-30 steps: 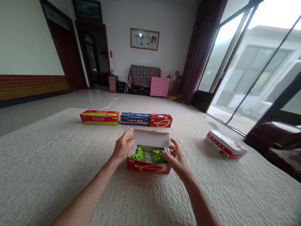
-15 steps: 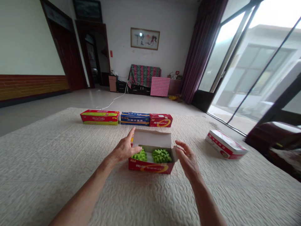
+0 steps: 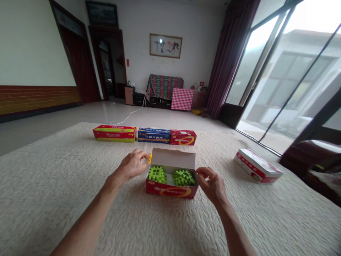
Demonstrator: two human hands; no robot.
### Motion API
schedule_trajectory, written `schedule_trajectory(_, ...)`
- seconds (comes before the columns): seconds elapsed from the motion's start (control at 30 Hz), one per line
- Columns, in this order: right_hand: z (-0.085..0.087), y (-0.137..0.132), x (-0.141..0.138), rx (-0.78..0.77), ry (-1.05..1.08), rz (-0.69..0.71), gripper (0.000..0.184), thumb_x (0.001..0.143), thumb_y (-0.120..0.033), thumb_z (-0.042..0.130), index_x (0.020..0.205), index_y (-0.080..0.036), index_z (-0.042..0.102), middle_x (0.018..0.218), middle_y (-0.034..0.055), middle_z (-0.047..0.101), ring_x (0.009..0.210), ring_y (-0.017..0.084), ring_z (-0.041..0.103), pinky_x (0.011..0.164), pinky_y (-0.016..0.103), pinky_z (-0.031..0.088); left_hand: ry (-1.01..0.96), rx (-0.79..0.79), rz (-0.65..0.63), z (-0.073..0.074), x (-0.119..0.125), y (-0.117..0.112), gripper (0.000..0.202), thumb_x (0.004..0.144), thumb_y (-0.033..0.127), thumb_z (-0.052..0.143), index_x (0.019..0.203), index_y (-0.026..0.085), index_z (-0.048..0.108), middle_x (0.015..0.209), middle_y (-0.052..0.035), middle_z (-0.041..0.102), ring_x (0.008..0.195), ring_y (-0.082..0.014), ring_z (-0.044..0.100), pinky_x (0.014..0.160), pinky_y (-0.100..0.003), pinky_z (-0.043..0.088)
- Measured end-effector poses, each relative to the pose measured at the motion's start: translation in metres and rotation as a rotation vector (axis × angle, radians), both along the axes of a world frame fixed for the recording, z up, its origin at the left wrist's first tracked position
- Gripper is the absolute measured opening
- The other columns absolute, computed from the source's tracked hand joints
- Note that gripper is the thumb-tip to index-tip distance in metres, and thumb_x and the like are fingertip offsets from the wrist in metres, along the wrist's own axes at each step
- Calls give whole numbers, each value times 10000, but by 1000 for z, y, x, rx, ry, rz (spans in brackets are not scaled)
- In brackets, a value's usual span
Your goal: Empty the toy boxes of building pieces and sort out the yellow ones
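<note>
Red carton (image 3: 170, 191) open, green lattice blocks (image 3: 157, 174) inside!
Left hand (image 3: 130, 165) curled at the corner, right hand (image 3: 211, 184) pressed together at the rim; whether either grip pinches, can't tell.

My open red cardboard box (image 3: 172, 191) sits flat, its white-lined lid (image 3: 173, 158) standing up behind. Inside, two green plastic lattice blocks lie just apart: the left block (image 3: 157, 174), the right block (image 3: 183, 177). A small yellow piece (image 3: 150, 158) shows at the back left corner.

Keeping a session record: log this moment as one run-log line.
left hand: beside open red cardboard box | right hand: at box's right end | inside: two green plastic lattice pieces
</note>
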State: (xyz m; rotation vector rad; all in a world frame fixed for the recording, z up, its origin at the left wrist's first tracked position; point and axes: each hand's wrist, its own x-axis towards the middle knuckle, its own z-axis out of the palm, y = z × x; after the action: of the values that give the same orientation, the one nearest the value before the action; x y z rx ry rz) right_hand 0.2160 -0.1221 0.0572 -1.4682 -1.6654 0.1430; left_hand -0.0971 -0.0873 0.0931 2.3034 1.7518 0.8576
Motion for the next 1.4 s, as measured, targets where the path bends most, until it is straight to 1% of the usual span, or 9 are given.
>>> schedule_trajectory(0.2, -2, 0, -3, -114, 68, 61, 227, 788, -395, 532, 769, -201, 647, 660, 37, 688, 606, 190, 645, 582, 290, 475, 70, -107, -102, 0, 7, -2, 193, 761, 202, 478, 713, 189, 665, 699, -18, 656, 648, -161, 587, 632, -261, 400)
schedule_trajectory(0.33, -4, 0, -3, -159, 129, 105, 208, 780, -348, 517, 880, -192, 612, 768, 46, 721, 580, 174, 660, 551, 273, 487, -65, -170, -115, -2, 9, -2, 195, 752, 289, 545, 855, 195, 682, 730, -8, 681, 652, -161, 612, 614, -246, 415)
schedule_trajectory(0.43, -4, 0, -2, -154, 129, 161, 336, 790, -323, 476, 1070, -188, 603, 942, 66, 729, 538, 143, 642, 522, 264, 484, -109, -175, -154, -7, 9, 0, 340, 733, 275, 551, 1040, 202, 678, 829, -20, 712, 722, -170, 648, 661, -245, 454)
schedule_trajectory(0.6, -5, -1, -2, -226, 65, 189, 382, 823, -316, 431, 1102, -182, 655, 645, 9, 689, 493, 164, 611, 503, 278, 476, -167, -236, -148, -18, 12, 6, 407, 744, 266, 483, 1072, 170, 704, 888, -34, 737, 749, -173, 664, 657, -232, 473)
schedule_trajectory(0.7, -4, -1, -1, -267, 146, 208, 389, 813, -321, 477, 1121, -169, 659, 750, 39, 727, 569, 185, 657, 553, 302, 516, -200, -256, -131, -23, 13, 9, 424, 726, 252, 480, 1065, 154, 715, 846, -28, 743, 703, -172, 653, 626, -230, 471)
schedule_trajectory(0.87, -7, 0, 2, -308, 300, 369, 417, 797, -292, 516, 1180, -171, 628, 887, 59, 743, 674, 196, 691, 602, 313, 559, -198, -157, -154, -20, 13, 10, 397, 704, 188, 478, 1007, 169, 735, 957, -35, 762, 808, -188, 677, 724, -237, 497)
schedule_trajectory(1.03, -15, 4, -4, -83, 282, 266, 468, 830, -288, 495, 1279, -169, 552, 888, 74, 729, 752, 207, 696, 715, 383, 589, -264, 14, -44, -15, 16, 9, 421, 783, 220, 489, 1147, 150, 689, 960, -58, 758, 761, -162, 688, 740, -238, 515)
schedule_trajectory(1.23, -36, 19, -11, 159, 256, 202, 440, 826, -239, 472, 1258, -190, 536, 1093, 109, 680, 891, 204, 681, 774, 403, 605, -370, 197, -55, -45, 27, 19, 391, 803, 179, 493, 1157, 168, 658, 925, -36, 748, 728, -124, 675, 781, -223, 527)
schedule_trajectory(1.4, -48, 26, -9, 169, 271, 184, 437, 816, -233, 491, 1249, -213, 538, 1058, 81, 660, 914, 193, 663, 774, 383, 611, -357, 358, -85, -65, 32, 25, 375, 781, 118, 483, 1115, 162, 647, 1033, -63, 731, 749, -131, 667, 818, -261, 536)
